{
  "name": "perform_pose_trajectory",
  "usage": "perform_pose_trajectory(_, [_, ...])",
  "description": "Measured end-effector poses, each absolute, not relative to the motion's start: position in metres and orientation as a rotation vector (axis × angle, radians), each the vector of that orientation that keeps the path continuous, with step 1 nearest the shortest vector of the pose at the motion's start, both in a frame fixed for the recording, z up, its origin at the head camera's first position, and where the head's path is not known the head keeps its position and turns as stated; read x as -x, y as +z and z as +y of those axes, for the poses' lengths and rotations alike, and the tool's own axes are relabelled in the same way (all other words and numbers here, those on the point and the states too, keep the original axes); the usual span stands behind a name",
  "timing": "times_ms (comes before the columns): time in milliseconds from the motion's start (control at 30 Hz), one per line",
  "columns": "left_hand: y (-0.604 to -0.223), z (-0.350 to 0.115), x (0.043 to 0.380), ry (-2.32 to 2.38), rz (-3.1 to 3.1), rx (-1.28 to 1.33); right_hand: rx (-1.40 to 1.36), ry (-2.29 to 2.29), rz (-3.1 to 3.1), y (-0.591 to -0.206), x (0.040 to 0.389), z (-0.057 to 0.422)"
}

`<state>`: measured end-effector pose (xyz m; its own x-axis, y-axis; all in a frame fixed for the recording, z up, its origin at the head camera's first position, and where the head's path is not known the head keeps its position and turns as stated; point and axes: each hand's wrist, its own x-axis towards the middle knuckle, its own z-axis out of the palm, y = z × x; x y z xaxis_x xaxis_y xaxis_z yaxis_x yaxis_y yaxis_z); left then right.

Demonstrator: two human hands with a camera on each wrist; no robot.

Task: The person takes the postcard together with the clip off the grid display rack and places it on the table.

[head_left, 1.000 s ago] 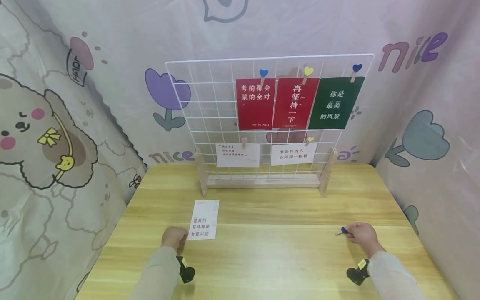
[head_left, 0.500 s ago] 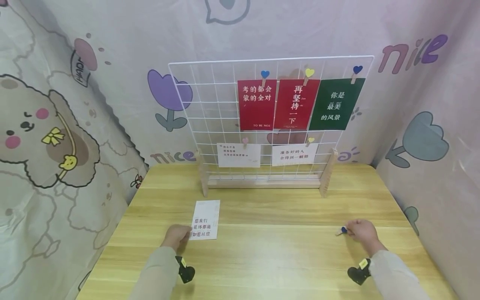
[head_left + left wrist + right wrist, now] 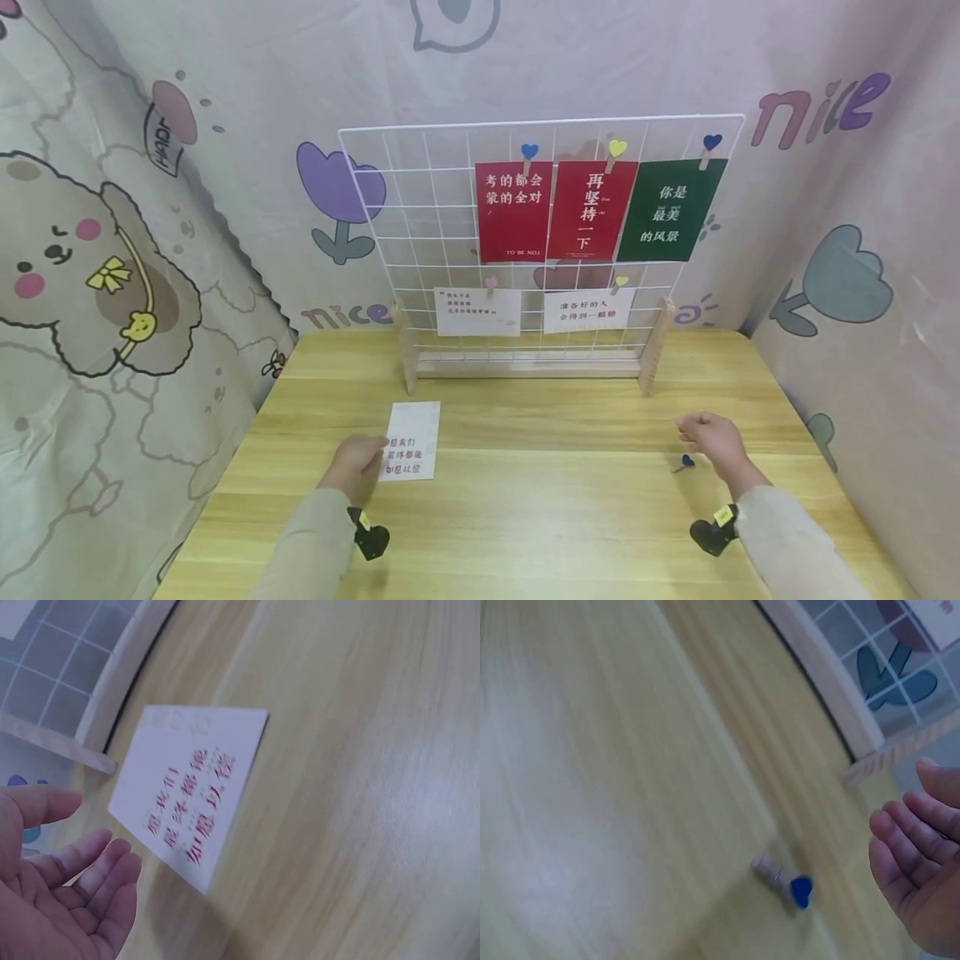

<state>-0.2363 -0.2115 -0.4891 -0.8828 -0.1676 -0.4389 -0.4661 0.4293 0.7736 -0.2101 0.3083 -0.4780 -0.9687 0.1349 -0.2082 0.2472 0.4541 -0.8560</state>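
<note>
A white card with red Chinese lettering [image 3: 180,787] lies flat on the wooden table, left of the middle. Just beside its left edge is my left hand [image 3: 354,463], fingers loosely bent with nothing between them in the left wrist view. On the right side of the table lies a small wooden clothespin with a blue heart [image 3: 801,891]. My right hand [image 3: 712,442] is raised a little beyond it, apart from it. In the right wrist view its fingers [image 3: 900,840] are relaxed and hold nothing.
A white wire grid [image 3: 420,217] on wooden feet stands at the back of the table [image 3: 525,517]. Clipped to it are two red cards [image 3: 513,221], a green card [image 3: 667,221] and two white cards [image 3: 477,321], with heart clothespins. Printed curtains surround the table.
My right hand has let go of the blue heart clothespin, which stays on the table, and moved up and away. My left hand has come off the card's edge and lifted slightly.
</note>
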Motion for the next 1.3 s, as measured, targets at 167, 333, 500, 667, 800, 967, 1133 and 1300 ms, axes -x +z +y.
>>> perform_pose_trajectory(167, [-0.481,-0.206,0.243,1.428,2.421,0.436,-0.294,-1.606,2.573,-0.466,0.219,0.301])
perform_pose_trajectory(333, [-0.470,-0.200,0.247,1.523,2.389,0.368,-0.255,-1.682,2.543,-0.461,0.232,0.301])
perform_pose_trajectory(500, [-0.459,-0.194,0.248,1.697,2.299,0.342,-0.206,-1.713,2.544,-0.433,0.231,0.289])
perform_pose_trajectory(667, [-0.450,-0.188,0.251,1.733,2.308,0.297,-0.203,-1.791,2.502,-0.428,0.237,0.285])
perform_pose_trajectory(800, [-0.442,-0.182,0.253,1.757,2.312,0.253,-0.090,-2.020,2.363,-0.448,0.256,0.296])
perform_pose_trajectory(967, [-0.432,-0.175,0.255,1.809,2.288,0.192,0.001,-2.132,2.288,-0.442,0.264,0.290])
perform_pose_trajectory(1133, [-0.422,-0.170,0.258,1.812,2.284,0.169,-0.053,-2.073,2.402,-0.396,0.251,0.259])
perform_pose_trajectory(1300, [-0.414,-0.166,0.262,1.856,2.255,0.112,-0.008,-2.200,2.331,-0.374,0.251,0.244])
